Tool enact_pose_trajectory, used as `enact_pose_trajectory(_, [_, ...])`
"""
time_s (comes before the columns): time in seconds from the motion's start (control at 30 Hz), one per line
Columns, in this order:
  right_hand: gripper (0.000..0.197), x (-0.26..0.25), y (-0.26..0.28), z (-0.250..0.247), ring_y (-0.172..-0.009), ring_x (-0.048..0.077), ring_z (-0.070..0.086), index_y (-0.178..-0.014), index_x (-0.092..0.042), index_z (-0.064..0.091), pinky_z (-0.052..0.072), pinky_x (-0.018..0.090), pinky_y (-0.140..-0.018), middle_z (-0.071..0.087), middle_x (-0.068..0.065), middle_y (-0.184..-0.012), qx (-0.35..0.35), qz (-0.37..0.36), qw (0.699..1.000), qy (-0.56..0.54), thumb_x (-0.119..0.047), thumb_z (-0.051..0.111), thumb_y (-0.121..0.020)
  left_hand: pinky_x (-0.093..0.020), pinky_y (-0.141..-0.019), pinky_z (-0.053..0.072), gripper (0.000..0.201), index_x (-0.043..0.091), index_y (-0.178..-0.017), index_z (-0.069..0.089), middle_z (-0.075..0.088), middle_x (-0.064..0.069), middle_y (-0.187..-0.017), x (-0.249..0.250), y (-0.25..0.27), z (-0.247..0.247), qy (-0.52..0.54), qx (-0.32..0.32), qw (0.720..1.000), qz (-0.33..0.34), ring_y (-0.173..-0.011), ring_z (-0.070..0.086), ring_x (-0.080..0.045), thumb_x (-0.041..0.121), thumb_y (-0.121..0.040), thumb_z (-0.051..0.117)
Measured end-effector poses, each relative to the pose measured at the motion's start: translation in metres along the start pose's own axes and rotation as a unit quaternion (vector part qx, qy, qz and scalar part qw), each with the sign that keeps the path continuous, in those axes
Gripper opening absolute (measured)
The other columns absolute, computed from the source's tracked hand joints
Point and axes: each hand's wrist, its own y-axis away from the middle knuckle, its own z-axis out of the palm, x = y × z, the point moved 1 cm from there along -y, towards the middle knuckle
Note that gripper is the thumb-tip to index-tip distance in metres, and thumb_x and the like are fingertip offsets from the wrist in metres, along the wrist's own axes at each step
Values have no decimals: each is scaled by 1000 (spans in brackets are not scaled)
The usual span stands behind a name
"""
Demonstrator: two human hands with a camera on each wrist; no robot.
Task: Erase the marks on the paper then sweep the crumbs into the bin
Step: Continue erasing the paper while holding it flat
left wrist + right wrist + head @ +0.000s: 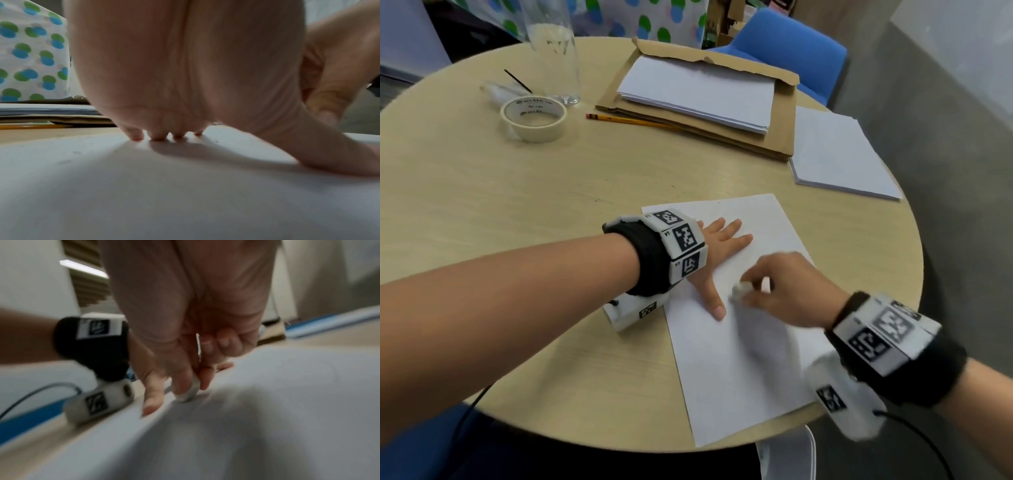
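Note:
A white sheet of paper (739,359) lies on the round wooden table (517,205) near its front edge. My left hand (719,253) lies flat on the sheet's upper left part, fingers straight and spread, pressing it down (160,138). My right hand (774,281) pinches a small white eraser (741,289) between thumb and fingers, its tip touching the paper (188,395) just right of my left thumb. The right hand is motion-blurred. A few tiny dark specks lie on the paper near my left fingertips (216,141). No bin is in view.
At the back of the table lie a stack of paper on a cardboard folder (705,99), a yellow pencil (633,120), a roll of masking tape (534,118) and a clear bag (551,44). Another paper stack (839,154) sits at the right edge. A blue chair (787,44) stands behind.

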Motion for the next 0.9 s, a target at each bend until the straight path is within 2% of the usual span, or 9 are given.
enact_pose_trajectory(0.1, [29, 2, -4, -8, -68, 12, 56, -92, -9, 73, 39, 14, -61, 72, 6, -90, -22, 22, 999, -5, -34, 63, -82, -48, -118, -3, 129, 22, -147, -20, -26, -3, -155, 2, 0, 0, -3, -2, 1000, 1, -144, -19, -25, 59, -65, 72])
enact_pose_trajectory(0.17, [31, 11, -24, -17, -84, 22, 61, -94, -4, 72, 41, 23, -66, 72, 12, -93, 30, 71, 997, -26, -31, 64, -83, -49, -118, -3, 129, 23, -147, -21, -26, -3, -155, 1, 0, 0, 0, -1, 1000, 4, -144, -19, -25, 59, -65, 73])
enact_pose_trajectory(0.27, [25, 10, -30, -13, -81, 22, 59, -90, -2, 71, 36, 21, -63, 71, 14, -90, 86, 69, 994, -28, -24, 60, -85, -52, -118, -1, 130, 25, -146, -21, -25, -4, -155, 0, 0, 0, 2, 1, 1000, 4, -144, -19, -26, 59, -64, 73])
enact_pose_trajectory(0.33, [24, 6, -15, -2, -73, 20, 57, -87, -3, 72, 36, 23, -63, 71, 13, -86, 61, 33, 998, -4, -25, 61, -84, -52, -118, 0, 130, 23, -147, -21, -25, -4, -155, 0, -1, 0, -6, -2, 1000, 0, -144, -19, -26, 59, -64, 73])
enact_pose_trajectory(0.47, [26, 5, -6, -6, -65, 6, 53, -91, -11, 74, 38, 12, -57, 72, 4, -89, -27, 43, 998, -28, -34, 65, -81, -51, -118, 0, 130, 22, -147, -21, -26, -3, -155, 2, -2, 1, -10, -9, 1000, -3, -144, -20, -25, 59, -65, 73])
enact_pose_trajectory(0.57, [29, 14, -29, -17, -81, 18, 59, -93, -6, 73, 39, 23, -64, 72, 12, -94, 32, 85, 995, -52, -31, 67, -80, -53, -117, 1, 131, 24, -147, -20, -25, -4, -155, 1, -3, 1, -1, -3, 1000, -1, -144, -19, -27, 58, -64, 74])
enact_pose_trajectory(0.63, [28, 14, -30, -13, -79, 18, 58, -93, -5, 73, 37, 19, -60, 72, 12, -92, 65, 76, 994, -51, -30, 66, -81, -53, -117, 1, 131, 24, -147, -20, -24, -4, -155, 1, -3, 1, 0, 1, 1000, -3, -145, -18, -26, 58, -63, 74])
enact_pose_trajectory(0.77, [21, 9, 4, -1, -59, -1, 50, -89, -16, 74, 35, 1, -58, 68, -4, -82, -9, 19, 999, -31, -34, 68, -79, -50, -118, -1, 130, 22, -147, -21, -26, -3, -155, 0, -3, 3, -10, 0, 1000, -7, -144, -19, -25, 59, -64, 73])
enact_pose_trajectory(0.9, [26, 14, -17, -17, -68, -2, 54, -94, -16, 74, 38, 8, -59, 72, -1, -91, -19, 54, 997, -44, -37, 68, -79, -52, -118, 0, 130, 23, -146, -21, -26, -4, -155, 1, -2, 1, -11, -2, 1000, -3, -144, -19, -26, 60, -64, 72])
